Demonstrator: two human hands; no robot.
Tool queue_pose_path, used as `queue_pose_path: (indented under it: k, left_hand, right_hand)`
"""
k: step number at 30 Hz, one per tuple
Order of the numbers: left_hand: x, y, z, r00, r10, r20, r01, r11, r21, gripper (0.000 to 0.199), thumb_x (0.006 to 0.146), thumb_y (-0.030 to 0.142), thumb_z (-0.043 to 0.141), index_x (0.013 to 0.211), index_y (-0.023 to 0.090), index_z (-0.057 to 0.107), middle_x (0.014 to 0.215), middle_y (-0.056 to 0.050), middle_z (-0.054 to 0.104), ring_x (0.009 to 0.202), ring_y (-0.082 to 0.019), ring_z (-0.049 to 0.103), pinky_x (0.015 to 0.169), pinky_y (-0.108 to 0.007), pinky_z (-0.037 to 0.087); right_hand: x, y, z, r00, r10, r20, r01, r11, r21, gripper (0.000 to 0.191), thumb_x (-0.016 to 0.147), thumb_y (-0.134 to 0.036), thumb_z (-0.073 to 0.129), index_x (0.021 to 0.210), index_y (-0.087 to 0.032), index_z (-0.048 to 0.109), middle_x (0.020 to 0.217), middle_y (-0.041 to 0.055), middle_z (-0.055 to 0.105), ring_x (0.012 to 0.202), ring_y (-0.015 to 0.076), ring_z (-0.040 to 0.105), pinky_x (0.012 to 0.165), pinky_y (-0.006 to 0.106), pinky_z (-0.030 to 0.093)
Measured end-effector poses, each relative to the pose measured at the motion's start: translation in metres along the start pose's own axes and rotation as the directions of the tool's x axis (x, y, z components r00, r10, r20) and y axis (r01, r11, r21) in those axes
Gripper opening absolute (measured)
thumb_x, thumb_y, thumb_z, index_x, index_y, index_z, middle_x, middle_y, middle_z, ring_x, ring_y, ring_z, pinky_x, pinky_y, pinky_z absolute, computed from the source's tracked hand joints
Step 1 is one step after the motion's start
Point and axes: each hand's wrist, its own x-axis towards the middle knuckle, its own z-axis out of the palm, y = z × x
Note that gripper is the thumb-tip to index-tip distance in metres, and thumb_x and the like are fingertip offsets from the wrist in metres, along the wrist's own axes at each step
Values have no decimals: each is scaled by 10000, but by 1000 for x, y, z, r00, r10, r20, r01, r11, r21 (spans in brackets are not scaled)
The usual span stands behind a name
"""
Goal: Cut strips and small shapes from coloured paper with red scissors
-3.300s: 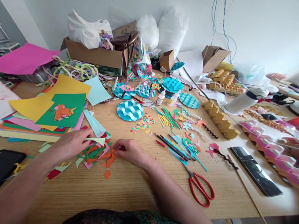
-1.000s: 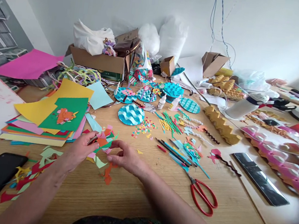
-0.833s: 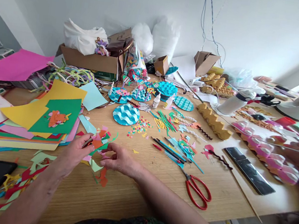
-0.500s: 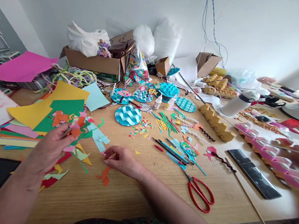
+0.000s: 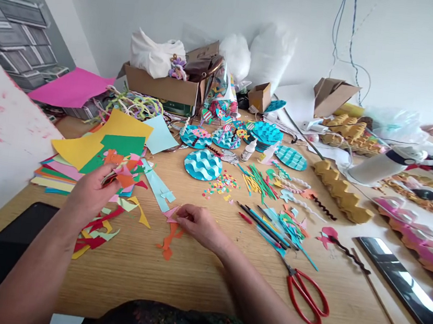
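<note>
My left hand [image 5: 92, 189] is closed around a bunch of paper scraps [image 5: 125, 176], mostly orange with some pink and green. It hovers over the left side of the table, near a heap of offcuts [image 5: 97, 231] in red, yellow and pale green. My right hand [image 5: 202, 227] rests low over the table, thumb and forefinger pinched at a small pink paper scrap [image 5: 171, 213]. Just below those fingers lies an orange paper offcut [image 5: 168, 241]. Light-blue paper strips [image 5: 157, 183] lie between the two hands.
Red-handled scissors [image 5: 306, 296] and several pencils [image 5: 264, 225] lie to the right. Coloured sheets [image 5: 125, 130] are stacked at left above a black tablet-like device [image 5: 4, 246]. Behind stand a wavy blue disc [image 5: 203, 164], glue bottles [image 5: 248, 150] and a cardboard box [image 5: 162, 91].
The view has swung left, so the table's things sit further right. My right fingers have closed on the pink scrap. Dangling green pieces no longer hang from my left hand's bunch.
</note>
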Motion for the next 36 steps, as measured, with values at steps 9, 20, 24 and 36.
queue_pose_path:
  k: [9, 20, 24, 36]
  left_hand:
    - [-13, -21, 36, 956, 212, 204, -273, 895, 352, 283, 753, 142, 327, 925, 185, 547, 934, -83, 604, 884, -224, 587, 738, -318, 448]
    - [-25, -28, 36, 897, 131, 422, -317, 856, 408, 445, 729, 298, 568, 1151, 158, 543, 1165, -132, 586, 1123, -274, 508, 942, -386, 390]
    - [-31, -26, 25, 891, 155, 426, -310, 895, 321, 488, 704, 297, 595, 1183, 226, 537, 1211, -90, 582, 1138, -259, 512, 934, -373, 405]
    - [8, 5, 20, 836, 287, 468, -452, 843, 291, 306, 833, 249, 323, 869, 231, 626, 913, -52, 672, 862, -201, 611, 755, -304, 454]
  right_hand:
    - [1, 0, 0, 1000, -4, -25, 1, 996, -91, 161, 799, -237, 522, 821, -163, 663, 635, -17, 592, 533, 71, 464, 483, 176, 306]
    - [0, -1, -4, 999, 9, -48, -18, 980, -196, 171, 776, -170, 502, 813, -159, 669, 648, 0, 616, 544, 88, 471, 496, 193, 300]
    - [1, 0, -4, 998, -15, -67, 2, 980, -198, 190, 772, -150, 485, 813, -166, 669, 683, 6, 640, 566, 98, 500, 513, 197, 318]
    - [3, 11, 1, 977, -149, -155, 87, 933, -350, 199, 830, -135, 427, 782, -160, 619, 776, 52, 667, 705, 133, 593, 639, 207, 394]
